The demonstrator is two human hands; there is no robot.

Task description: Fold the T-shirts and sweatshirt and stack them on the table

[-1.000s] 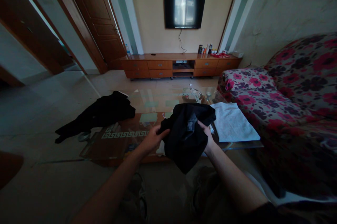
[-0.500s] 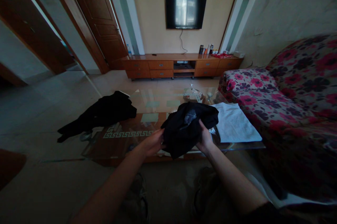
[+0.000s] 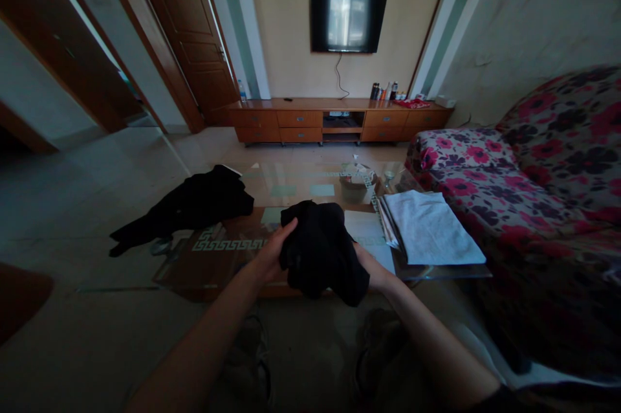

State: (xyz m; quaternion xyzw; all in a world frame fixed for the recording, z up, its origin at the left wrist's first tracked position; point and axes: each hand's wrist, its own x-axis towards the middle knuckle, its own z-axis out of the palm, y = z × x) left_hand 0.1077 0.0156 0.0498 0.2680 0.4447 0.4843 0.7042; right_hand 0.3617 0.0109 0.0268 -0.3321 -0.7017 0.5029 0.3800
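A bunched black garment (image 3: pixel 323 251) hangs between my two hands above the near edge of the glass coffee table (image 3: pixel 233 257). My left hand (image 3: pixel 274 251) grips its left side, with the thumb lying on top of the cloth. On the other side, my right hand (image 3: pixel 376 270) holds the garment, its fingers hidden behind the fabric. To the right lies a stack of folded clothes (image 3: pixel 434 228) with a light grey piece on top. Another black garment (image 3: pixel 204 199) is spread loosely over the table's left end, part of it hanging past the edge.
Toward the table's far right stand a bowl-like container (image 3: pixel 356 186) and a small glass (image 3: pixel 389 178). A floral sofa (image 3: pixel 475 160) borders the table on the right. Beyond is a low wooden TV cabinet (image 3: pixel 301 118) with bottles (image 3: pixel 388 90) on it.
The held garment has turned over in my hands, hiding its grey print. It has shifted slightly left, away from the folded stack, uncovering the stack's left side and a white sheet.
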